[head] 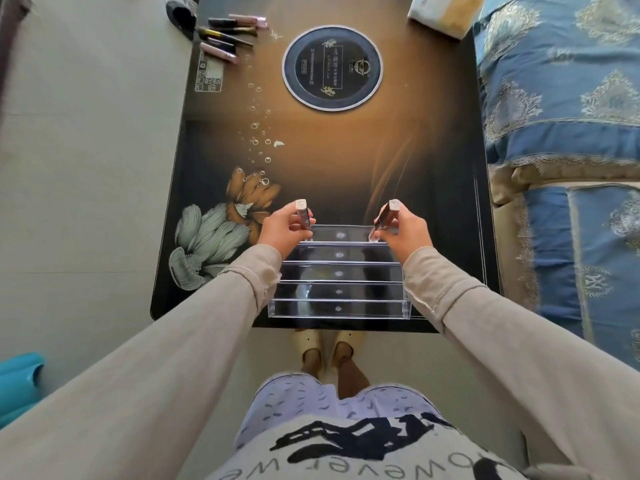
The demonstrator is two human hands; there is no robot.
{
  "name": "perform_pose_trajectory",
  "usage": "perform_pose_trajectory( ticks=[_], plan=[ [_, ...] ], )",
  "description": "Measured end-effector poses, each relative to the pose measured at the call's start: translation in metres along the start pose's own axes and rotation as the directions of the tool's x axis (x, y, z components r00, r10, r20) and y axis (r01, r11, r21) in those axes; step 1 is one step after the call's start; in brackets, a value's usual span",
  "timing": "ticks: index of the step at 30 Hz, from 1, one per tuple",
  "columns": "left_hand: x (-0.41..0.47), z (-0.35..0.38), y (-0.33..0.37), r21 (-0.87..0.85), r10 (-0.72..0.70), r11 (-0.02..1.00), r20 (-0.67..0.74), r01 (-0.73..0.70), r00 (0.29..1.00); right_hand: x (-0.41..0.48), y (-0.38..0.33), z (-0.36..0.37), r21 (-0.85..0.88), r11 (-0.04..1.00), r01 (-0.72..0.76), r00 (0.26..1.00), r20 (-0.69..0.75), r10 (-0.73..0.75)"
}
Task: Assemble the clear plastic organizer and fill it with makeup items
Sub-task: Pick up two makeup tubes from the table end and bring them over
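Observation:
A clear plastic stepped organizer (338, 289) with several tiers stands at the near edge of the dark table (346, 150). My left hand (282, 227) pinches a lip-gloss tube (303, 216) upright over the left end of the organizer's back tier. My right hand (403, 230) pinches a second lip-gloss tube (387, 218) upright over the right end of the same tier. Both tubes' lower ends are at the tier's edge. Several more makeup tubes and pencils (228, 34) lie at the table's far left corner.
A round dark plate (332, 67) is set in the table's far middle, with a control panel (207, 74) printed at the left. A blue patterned sofa (561, 116) borders the right side. A dark slipper (180, 15) lies far left and a teal object (17, 382) on the floor.

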State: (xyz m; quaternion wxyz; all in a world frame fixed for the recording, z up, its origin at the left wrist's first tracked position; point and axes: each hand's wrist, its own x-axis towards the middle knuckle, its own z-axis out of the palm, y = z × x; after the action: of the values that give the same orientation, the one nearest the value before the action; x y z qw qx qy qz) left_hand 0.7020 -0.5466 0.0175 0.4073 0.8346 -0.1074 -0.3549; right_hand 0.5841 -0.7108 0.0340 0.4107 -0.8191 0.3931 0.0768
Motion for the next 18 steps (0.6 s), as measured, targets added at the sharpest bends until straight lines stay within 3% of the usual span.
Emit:
perform_pose_trajectory(
  ticks=[8,18],
  plan=[
    [-0.0043,0.0026,-0.0039,0.080,0.043,0.996,0.024,-0.045,0.999,-0.0002,-0.0031,0.0017,-0.137,0.988,0.065,0.995,0.078,-0.055],
    [-0.0059,0.0013,-0.0023,0.137,0.040,0.989,0.056,-0.048,0.998,0.0008,-0.0042,-0.0007,-0.228,0.973,0.030,0.987,0.158,0.006]
  ],
)
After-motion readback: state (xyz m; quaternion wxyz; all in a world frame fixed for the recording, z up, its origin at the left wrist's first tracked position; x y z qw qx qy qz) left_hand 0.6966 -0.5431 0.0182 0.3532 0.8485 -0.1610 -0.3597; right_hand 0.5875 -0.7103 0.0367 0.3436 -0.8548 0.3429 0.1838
